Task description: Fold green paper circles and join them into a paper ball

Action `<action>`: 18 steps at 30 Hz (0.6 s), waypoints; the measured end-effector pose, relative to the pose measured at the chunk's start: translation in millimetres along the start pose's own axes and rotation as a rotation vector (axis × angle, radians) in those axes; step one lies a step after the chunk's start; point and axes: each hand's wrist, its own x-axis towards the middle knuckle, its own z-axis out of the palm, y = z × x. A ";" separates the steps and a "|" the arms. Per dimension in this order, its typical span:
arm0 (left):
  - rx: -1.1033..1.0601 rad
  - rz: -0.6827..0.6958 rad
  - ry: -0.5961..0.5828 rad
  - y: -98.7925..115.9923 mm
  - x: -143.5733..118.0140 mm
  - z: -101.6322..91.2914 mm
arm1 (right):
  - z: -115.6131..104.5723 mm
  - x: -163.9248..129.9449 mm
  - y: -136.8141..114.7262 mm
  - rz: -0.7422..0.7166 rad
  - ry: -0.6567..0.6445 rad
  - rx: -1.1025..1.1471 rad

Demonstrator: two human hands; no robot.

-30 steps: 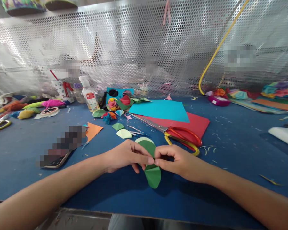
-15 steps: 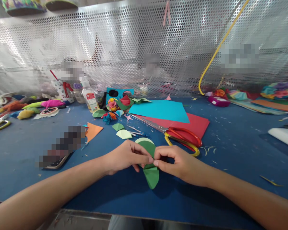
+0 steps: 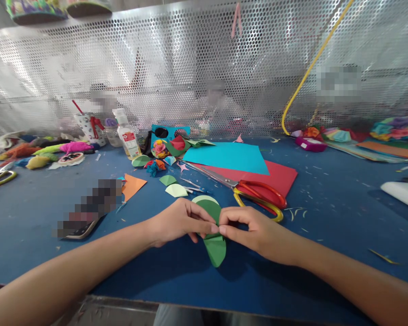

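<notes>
Between my two hands is a dark green paper piece [image 3: 215, 251], rounded and creased, its lower lobe hanging toward the table's front edge. My left hand [image 3: 183, 222] pinches it from the left with thumb and fingertips. From the right, my right hand [image 3: 251, 228] pinches it too, the fingertips of both hands meeting at its middle. A dark green paper circle [image 3: 211, 207] shows just behind the fingers, with a pale green rim of paper beyond it. Scissors [image 3: 240, 185] with red and yellow handles lie past my right hand. Green folded paper wedges [image 3: 176, 190] rest beyond my left hand.
On the blue table [image 3: 156, 280], a phone [image 3: 88, 217] lies left and an orange paper [image 3: 133, 187] beside it. Blue paper [image 3: 227, 156] overlaps red paper [image 3: 285, 174] behind the scissors. A glue bottle [image 3: 127, 136] stands back left, before a perforated metal panel [image 3: 177, 63].
Almost nothing differs; the whole view has shifted very slightly. Both hands keep pinching the green paper in the same place.
</notes>
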 end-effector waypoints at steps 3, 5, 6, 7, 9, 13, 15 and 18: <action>-0.008 0.002 -0.004 -0.9 0.2 0.1 | 0.1 -0.5 0.1 0.010 0.003 -0.001; -0.012 0.002 -0.007 -1.3 0.0 -0.2 | 0.6 -0.7 -0.2 0.011 0.004 -0.006; -0.014 0.001 -0.007 -1.3 -0.1 -0.3 | 0.8 -0.8 -0.4 0.010 0.005 -0.009; -0.015 -0.001 -0.005 -1.3 -0.1 -0.4 | 0.9 -0.9 -0.6 0.010 0.005 -0.013; -0.016 -0.005 -0.001 -1.2 -0.2 -0.3 | 1.0 -0.8 -1.1 0.011 0.005 -0.016; -0.008 -0.003 -0.004 -0.6 0.2 0.3 | 0.4 -0.4 -1.9 0.014 0.003 -0.022; 0.001 -0.002 -0.002 -0.2 0.4 0.6 | 0.1 -0.5 -2.2 0.014 0.007 -0.027; 0.021 0.002 -0.002 0.0 0.4 0.8 | 0.1 -0.9 -2.3 0.011 0.011 -0.030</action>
